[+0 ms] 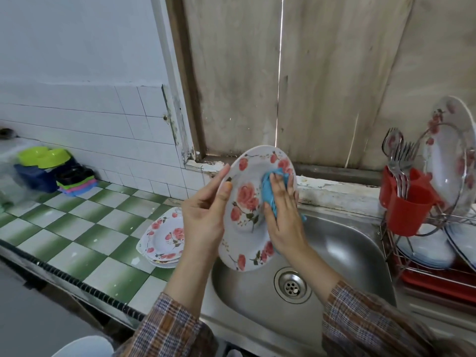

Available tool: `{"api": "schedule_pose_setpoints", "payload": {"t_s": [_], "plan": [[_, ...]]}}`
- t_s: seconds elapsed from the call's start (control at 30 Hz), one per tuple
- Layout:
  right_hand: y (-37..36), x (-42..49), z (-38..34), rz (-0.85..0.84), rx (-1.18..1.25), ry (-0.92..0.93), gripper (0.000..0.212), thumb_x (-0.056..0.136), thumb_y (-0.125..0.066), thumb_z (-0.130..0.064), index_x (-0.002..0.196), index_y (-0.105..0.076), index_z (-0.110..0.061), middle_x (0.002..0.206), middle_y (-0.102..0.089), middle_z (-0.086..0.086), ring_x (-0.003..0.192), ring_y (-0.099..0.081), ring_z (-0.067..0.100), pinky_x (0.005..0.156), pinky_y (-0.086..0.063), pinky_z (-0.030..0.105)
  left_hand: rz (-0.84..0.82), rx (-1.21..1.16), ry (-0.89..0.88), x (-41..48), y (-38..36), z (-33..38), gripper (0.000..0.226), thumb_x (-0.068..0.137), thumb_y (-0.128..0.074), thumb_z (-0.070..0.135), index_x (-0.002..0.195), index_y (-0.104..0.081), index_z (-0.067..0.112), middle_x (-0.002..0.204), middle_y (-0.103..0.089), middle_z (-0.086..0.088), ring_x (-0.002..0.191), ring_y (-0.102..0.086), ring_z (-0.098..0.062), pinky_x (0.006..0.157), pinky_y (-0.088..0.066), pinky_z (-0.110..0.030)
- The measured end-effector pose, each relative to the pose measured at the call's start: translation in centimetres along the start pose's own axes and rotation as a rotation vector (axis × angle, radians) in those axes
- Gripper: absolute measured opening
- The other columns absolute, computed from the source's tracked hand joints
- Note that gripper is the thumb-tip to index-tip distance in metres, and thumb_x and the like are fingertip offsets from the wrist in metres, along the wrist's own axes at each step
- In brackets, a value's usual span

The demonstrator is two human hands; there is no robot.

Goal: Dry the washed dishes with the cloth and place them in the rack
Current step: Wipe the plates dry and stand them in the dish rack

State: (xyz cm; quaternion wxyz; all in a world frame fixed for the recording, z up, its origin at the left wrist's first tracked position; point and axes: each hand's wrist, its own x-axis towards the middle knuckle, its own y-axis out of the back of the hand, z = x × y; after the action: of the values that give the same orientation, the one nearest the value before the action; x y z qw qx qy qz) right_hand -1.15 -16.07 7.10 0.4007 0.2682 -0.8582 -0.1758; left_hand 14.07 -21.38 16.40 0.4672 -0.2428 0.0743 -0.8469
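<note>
My left hand grips the left rim of a white plate with red roses, held tilted on edge above the steel sink. My right hand presses a blue cloth flat against the plate's face. A stack of matching rose plates lies on the green-and-white tiled counter to the left. At the right stands the wire dish rack on a red tray, with a rose plate upright in it and white plates below.
A red cutlery holder with forks and spoons hangs on the rack's left side. Green, blue and dark plastic containers sit at the counter's far left by the tiled wall. A wooden shutter stands behind the sink.
</note>
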Motion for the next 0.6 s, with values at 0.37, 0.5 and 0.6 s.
{"api": "schedule_pose_setpoints", "payload": {"t_s": [0.37,0.5,0.6], "plan": [[-1.0,-4.8,0.2,-0.110,-0.010,0.323,0.055,0.096,-0.047,-0.035,0.148,-0.033,-0.024,0.150,-0.039,-0.009,0.145,-0.026,0.007,0.116,-0.029,0.051,0.146,-0.020,0.058,0.5,0.6,-0.9,0.022,0.089,-0.063,0.010,0.101,-0.073,0.026,0.101,-0.075,-0.002,0.093,-0.071,-0.013,0.071,-0.057,-0.021],[-0.4,-3.2,3.2,0.065,-0.091,0.031,0.055,0.100,-0.035,-0.041,0.152,-0.021,-0.030,0.159,-0.020,-0.008,0.150,0.002,0.011,0.120,-0.008,0.053,0.135,-0.007,0.075,0.1,0.0,-1.3,0.020,0.081,-0.066,0.021,0.097,-0.074,0.030,0.106,-0.074,-0.003,0.100,-0.070,-0.015,0.077,-0.058,-0.024],[0.6,0.8,2.7,0.236,0.013,-0.126,0.060,0.100,-0.029,-0.041,0.154,-0.010,-0.024,0.162,-0.007,-0.007,0.149,0.012,0.012,0.122,0.000,0.048,0.101,0.031,0.042,-0.3,-0.9,-1.6,0.021,0.087,-0.064,0.017,0.101,-0.072,0.031,0.109,-0.073,0.003,0.106,-0.067,-0.013,0.085,-0.057,-0.026]]}}
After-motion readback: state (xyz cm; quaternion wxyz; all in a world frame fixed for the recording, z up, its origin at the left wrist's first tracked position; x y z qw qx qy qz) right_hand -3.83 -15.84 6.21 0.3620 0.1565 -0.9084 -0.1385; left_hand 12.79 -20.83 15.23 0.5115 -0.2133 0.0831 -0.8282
